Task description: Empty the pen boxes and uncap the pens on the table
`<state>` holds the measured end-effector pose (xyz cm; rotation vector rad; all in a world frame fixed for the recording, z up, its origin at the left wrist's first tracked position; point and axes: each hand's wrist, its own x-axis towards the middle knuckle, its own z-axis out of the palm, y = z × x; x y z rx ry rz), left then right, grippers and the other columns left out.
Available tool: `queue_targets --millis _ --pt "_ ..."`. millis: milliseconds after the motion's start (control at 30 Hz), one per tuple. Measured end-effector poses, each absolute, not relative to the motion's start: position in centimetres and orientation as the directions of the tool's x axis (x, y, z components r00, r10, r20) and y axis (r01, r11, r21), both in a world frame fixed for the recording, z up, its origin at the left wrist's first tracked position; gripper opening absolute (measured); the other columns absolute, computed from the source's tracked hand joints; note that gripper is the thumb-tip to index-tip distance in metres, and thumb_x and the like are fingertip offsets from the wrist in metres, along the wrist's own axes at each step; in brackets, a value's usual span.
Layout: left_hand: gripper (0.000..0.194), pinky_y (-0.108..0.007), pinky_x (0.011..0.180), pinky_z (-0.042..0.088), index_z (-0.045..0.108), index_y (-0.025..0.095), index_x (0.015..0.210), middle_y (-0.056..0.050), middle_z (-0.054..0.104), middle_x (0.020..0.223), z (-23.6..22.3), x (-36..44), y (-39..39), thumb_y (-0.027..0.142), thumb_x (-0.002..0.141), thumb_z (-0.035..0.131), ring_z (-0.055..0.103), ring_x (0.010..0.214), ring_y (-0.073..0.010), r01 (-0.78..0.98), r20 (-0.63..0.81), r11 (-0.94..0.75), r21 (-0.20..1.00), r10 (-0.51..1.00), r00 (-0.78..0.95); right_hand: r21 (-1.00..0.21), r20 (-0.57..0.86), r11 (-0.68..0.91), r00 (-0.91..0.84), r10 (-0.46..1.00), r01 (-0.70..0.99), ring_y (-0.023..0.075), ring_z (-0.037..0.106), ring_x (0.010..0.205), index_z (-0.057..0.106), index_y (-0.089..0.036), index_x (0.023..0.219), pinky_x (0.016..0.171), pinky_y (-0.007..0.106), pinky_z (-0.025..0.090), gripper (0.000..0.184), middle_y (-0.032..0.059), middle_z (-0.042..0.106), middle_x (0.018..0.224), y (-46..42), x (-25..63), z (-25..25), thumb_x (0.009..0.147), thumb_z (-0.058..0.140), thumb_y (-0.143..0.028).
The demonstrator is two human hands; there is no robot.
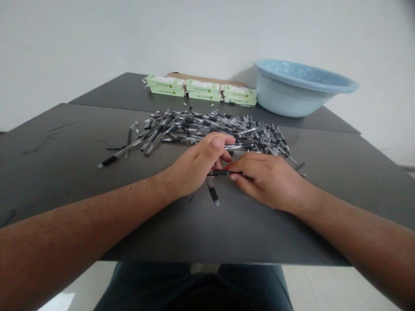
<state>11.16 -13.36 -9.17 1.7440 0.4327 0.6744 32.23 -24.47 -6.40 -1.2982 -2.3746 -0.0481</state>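
My right hand (pixel 270 179) pinches a black-gripped pen (pixel 220 172) between thumb and fingers, low over the table. The pen lies crosswise, and its left end runs in against my left hand (pixel 205 157), whose lower fingers curl loosely about it while the thumb and forefinger stay raised. Part of the pen is hidden by both hands. Under my left hand a clear pen barrel with a black grip (pixel 212 193) sticks out toward me on the tabletop. Just beyond my hands spreads a heap of clear and black pen parts (pixel 207 123).
Stacked green-and-white boxes (pixel 202 90) stand behind the heap, with brown cardboard (pixel 210 79) at their back. A light blue basin (pixel 292 99) is at the back right. One pen (pixel 112 160) lies left of the heap on the dark table (pixel 65 160).
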Motion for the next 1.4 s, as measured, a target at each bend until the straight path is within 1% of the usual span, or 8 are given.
queue_targets --millis 233,633,767,1000,1067,1167,1267,1400 --pt "0.092 -0.038 0.085 0.060 0.055 0.018 0.152 -0.019 0.074 0.128 -8.9 11.4 -13.6 0.087 0.104 0.018 0.073 0.105 -0.0265 -0.085 0.194 -0.204 0.975 0.608 0.770 -0.193 0.405 0.576 -0.471 0.784 0.794 0.0220 0.077 0.092 0.076 -0.020 0.115 0.084 0.036 0.062 0.017 0.0073 0.082 0.101 -24.3 32.1 -6.6 0.106 0.061 -0.019" --pt "0.097 -0.039 0.086 0.059 0.054 0.016 0.152 -0.019 0.076 0.123 -8.3 11.7 -14.5 0.090 0.102 0.017 0.074 0.104 -0.0271 -0.077 0.164 -0.164 0.983 0.625 0.763 -0.205 0.439 0.595 -0.470 0.766 0.777 0.0212 0.078 0.092 0.075 -0.020 0.113 0.083 0.034 0.063 0.016 0.0079 0.082 0.104 -24.3 31.6 -6.8 0.105 0.061 -0.017" --pt "0.094 -0.039 0.087 0.060 0.056 0.017 0.151 -0.017 0.076 0.122 -8.4 11.5 -14.1 0.090 0.102 0.023 0.073 0.105 -0.0267 -0.093 0.176 -0.164 0.982 0.617 0.767 -0.234 0.424 0.581 -0.455 0.783 0.780 0.0220 0.078 0.094 0.075 -0.020 0.114 0.087 0.036 0.064 0.017 0.0077 0.082 0.105 -24.2 31.6 -7.0 0.104 0.062 -0.017" --pt "0.082 -0.036 0.088 0.058 0.061 0.019 0.144 -0.014 0.072 0.121 -9.0 11.3 -12.9 0.085 0.104 0.032 0.067 0.108 -0.0246 -0.180 0.353 -0.326 0.928 0.615 0.705 -0.243 0.435 0.572 -0.439 0.786 0.783 0.0212 0.077 0.091 0.074 -0.018 0.114 0.084 0.035 0.062 0.017 0.0075 0.080 0.099 -23.5 32.1 -7.0 0.104 0.060 -0.018" --pt "0.073 -0.035 0.085 0.057 0.063 0.019 0.137 -0.012 0.071 0.113 -9.0 11.2 -12.5 0.080 0.107 0.037 0.066 0.104 -0.0233 -0.161 0.382 -0.370 0.915 0.663 0.644 -0.237 0.433 0.561 -0.431 0.792 0.793 0.0207 0.077 0.091 0.074 -0.020 0.113 0.083 0.034 0.062 0.016 0.0069 0.080 0.099 -23.5 32.4 -6.7 0.104 0.061 -0.017" --pt "0.049 -0.033 0.081 0.054 0.066 0.019 0.120 -0.005 0.067 0.097 -8.6 11.1 -11.8 0.064 0.110 0.046 0.064 0.090 -0.0195 -0.075 0.392 -0.423 0.903 0.741 0.546 -0.218 0.459 0.520 -0.384 0.802 0.826 0.0210 0.077 0.091 0.073 -0.021 0.113 0.083 0.035 0.061 0.016 0.0070 0.081 0.101 -23.6 33.3 -6.0 0.102 0.062 -0.017" --pt "0.035 -0.033 0.077 0.051 0.066 0.019 0.104 -0.001 0.064 0.085 -8.3 10.9 -11.5 0.047 0.112 0.047 0.061 0.080 -0.0170 0.026 0.402 -0.490 0.871 0.743 0.535 -0.172 0.515 0.424 -0.285 0.808 0.889 0.0223 0.075 0.090 0.075 -0.022 0.109 0.084 0.036 0.060 0.015 0.0069 0.080 0.097 -22.6 35.0 -4.7 0.102 0.062 -0.020" --pt "0.030 -0.033 0.077 0.048 0.065 0.019 0.097 0.000 0.064 0.081 -8.1 10.9 -11.7 0.040 0.110 0.049 0.060 0.078 -0.0165 0.077 0.436 -0.584 0.808 0.681 0.588 -0.086 0.504 0.181 -0.114 0.856 0.980 0.0263 0.074 0.098 0.082 -0.019 0.111 0.090 0.041 0.059 0.023 0.0102 0.079 0.104 -17.6 38.3 -3.0 0.099 0.064 -0.029"
